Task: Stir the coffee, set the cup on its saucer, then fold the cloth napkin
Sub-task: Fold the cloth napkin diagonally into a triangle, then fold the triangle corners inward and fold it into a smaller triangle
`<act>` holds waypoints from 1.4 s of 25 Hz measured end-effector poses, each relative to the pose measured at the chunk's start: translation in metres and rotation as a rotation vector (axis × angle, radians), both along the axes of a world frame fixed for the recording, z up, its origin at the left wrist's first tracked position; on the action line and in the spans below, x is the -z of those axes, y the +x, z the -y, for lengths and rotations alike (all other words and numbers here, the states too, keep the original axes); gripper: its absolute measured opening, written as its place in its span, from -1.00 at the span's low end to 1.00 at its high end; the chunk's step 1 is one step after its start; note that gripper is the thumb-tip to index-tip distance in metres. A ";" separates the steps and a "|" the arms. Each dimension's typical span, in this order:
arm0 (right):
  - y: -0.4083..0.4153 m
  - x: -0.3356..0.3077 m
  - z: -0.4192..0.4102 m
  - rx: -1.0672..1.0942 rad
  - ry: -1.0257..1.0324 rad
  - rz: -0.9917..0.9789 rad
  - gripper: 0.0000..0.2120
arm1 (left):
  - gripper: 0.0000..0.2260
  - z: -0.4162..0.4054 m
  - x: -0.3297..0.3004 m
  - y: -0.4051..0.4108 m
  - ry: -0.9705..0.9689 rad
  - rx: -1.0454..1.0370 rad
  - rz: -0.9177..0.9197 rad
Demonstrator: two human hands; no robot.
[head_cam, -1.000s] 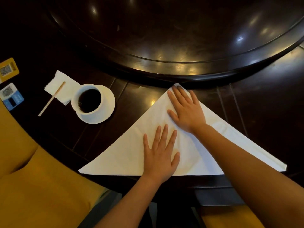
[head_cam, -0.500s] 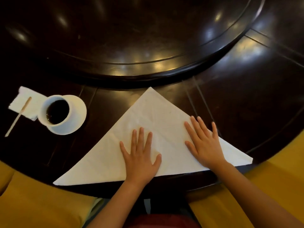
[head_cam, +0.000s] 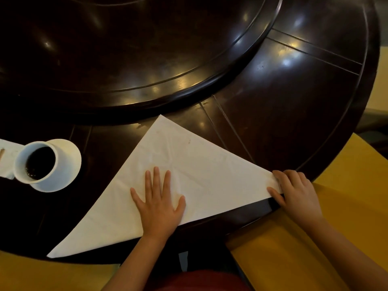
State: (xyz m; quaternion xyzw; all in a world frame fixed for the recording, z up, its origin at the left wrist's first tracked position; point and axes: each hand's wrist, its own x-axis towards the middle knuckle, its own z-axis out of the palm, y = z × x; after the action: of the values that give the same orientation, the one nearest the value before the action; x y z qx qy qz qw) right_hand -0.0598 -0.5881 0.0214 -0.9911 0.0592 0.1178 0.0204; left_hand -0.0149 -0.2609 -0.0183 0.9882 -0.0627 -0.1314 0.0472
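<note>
A white cloth napkin (head_cam: 189, 164) lies flat on the dark table as a large triangle, its long edge toward me. My left hand (head_cam: 158, 203) presses flat on its lower middle, fingers spread. My right hand (head_cam: 294, 192) pinches the napkin's right corner between thumb and fingers at the table edge. At the left a white cup of black coffee (head_cam: 35, 162) stands on its white saucer (head_cam: 70, 164).
A raised round turntable (head_cam: 147, 49) fills the middle of the dark wooden table (head_cam: 283, 101). A white paper napkin (head_cam: 6, 156) with a wooden stirrer lies at the far left edge. Yellow seat cushions (head_cam: 346, 206) flank me at the table's near rim.
My right hand slid from the napkin's top corner down along its right side and now grips the right corner. My left hand stays pressed flat. The view shifted right.
</note>
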 end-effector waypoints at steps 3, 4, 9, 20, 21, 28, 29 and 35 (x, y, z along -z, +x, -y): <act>0.003 -0.003 -0.002 0.151 0.099 0.008 -0.67 | -0.33 0.000 -0.001 -0.001 -0.002 0.003 0.000; 0.004 -0.004 -0.003 0.175 0.137 0.012 -0.75 | -0.33 0.000 -0.001 0.000 0.000 0.006 0.002; 0.020 -0.031 -0.008 0.245 0.330 -0.156 -0.87 | -0.33 0.001 -0.003 0.002 0.002 0.020 0.006; 0.086 -0.113 -0.036 0.093 0.999 -0.265 -0.82 | -0.43 0.010 0.000 0.010 -0.083 0.195 0.005; 0.094 -0.118 -0.043 0.083 1.063 -0.295 -0.81 | -0.43 0.009 0.000 0.009 -0.088 0.190 -0.003; 0.158 -0.103 -0.098 -0.124 1.059 -0.365 -0.83 | -0.45 0.005 -0.001 0.009 -0.280 0.073 0.052; 0.165 -0.093 -0.108 -0.113 1.008 -0.307 -0.88 | -0.45 0.005 -0.001 0.007 -0.321 0.058 0.065; 0.207 -0.038 -0.157 -0.011 0.840 -0.175 -0.82 | -0.42 0.003 -0.002 0.005 -0.446 0.040 0.106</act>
State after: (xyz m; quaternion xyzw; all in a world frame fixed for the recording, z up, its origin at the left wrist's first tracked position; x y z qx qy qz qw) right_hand 0.1470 -0.4315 0.0596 -0.8834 0.0022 0.2154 0.4163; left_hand -0.0102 -0.2637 -0.0163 0.9574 -0.1120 -0.0629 0.2585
